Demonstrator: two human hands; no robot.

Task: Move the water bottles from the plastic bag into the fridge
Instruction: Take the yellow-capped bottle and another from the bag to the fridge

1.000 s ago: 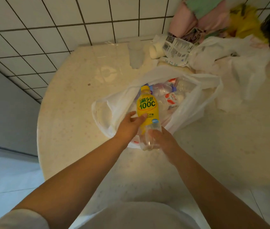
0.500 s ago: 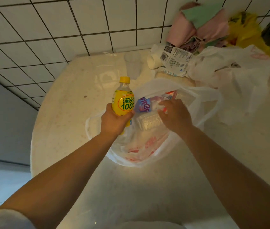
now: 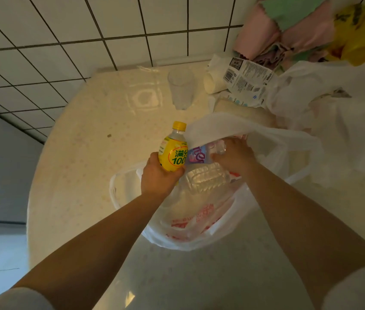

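Two hands at work: the left hand (image 3: 159,177) has its grip wrapped round the lower body of the yellow bottle (image 3: 173,151), held upright at the near-left edge of the plastic bag (image 3: 201,233); the right hand (image 3: 233,155) reaches into the bag's mouth, fingers curled over a bottle top, though whether that grip has closed I cannot tell.
Nearest: the bag's printed belly sags on the pale worktop (image 3: 83,175).
Inside the bag: a clear ribbed bottle (image 3: 206,179) lies on its side just under the right wrist, touching a purple-labelled bottle (image 3: 197,155) beyond it.
Step in hand: judged to be picking a second bottle out.
Doing it well: take one bottle by neck or shoulder, lift straight up through the opening so the film does not snag, keep the yellow bottle clear.
Farther: a clear glass (image 3: 180,88), a printed packet (image 3: 246,83), another white bag (image 3: 338,113).
Fridge: not in view.
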